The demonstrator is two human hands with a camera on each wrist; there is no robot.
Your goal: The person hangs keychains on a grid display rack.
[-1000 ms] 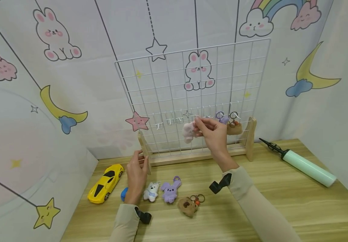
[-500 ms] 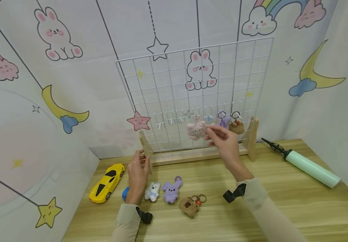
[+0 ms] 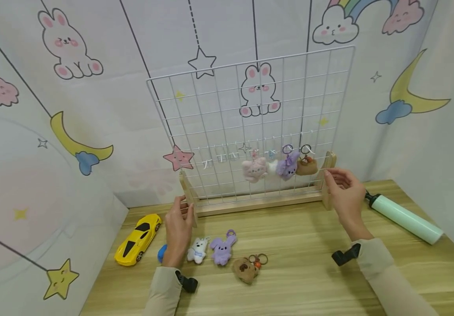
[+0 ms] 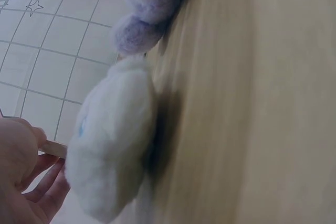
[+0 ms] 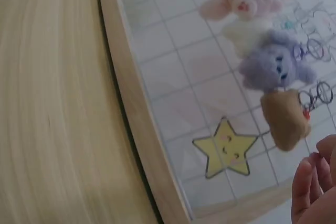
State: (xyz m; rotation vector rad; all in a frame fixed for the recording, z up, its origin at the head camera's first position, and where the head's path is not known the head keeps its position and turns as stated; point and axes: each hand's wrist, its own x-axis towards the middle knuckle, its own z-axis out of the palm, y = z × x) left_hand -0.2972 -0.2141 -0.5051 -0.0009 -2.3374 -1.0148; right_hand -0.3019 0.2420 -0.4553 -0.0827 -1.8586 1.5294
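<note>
My left hand (image 3: pixel 178 224) pinches the left wooden post (image 3: pixel 187 188) of a white wire grid rack (image 3: pixel 219 109); in the left wrist view that wood shows between thumb and fingers. At the rack's other end, my right hand (image 3: pixel 347 193) has its fingers loosely bent, fingertips right at the right wooden post (image 3: pixel 327 197), with nothing held. From hooks on the grid hang a pink plush keychain (image 3: pixel 254 170), a partly hidden white one (image 3: pixel 272 166), a purple one (image 3: pixel 288 167) and a brown one (image 3: pixel 307 166).
On the table (image 3: pixel 290 272) lie a white plush keychain (image 3: pixel 198 251), a purple one (image 3: pixel 222 250) and a brown one (image 3: pixel 245 269). A yellow toy car (image 3: pixel 138 239) and a partly covered blue thing (image 3: pixel 161 253) are at left, a mint-green pump (image 3: pixel 405 218) at right.
The right hand has let go of the pink plush keychain, which now hangs on the grid, and has moved right to the right post. The left hand stays put.
</note>
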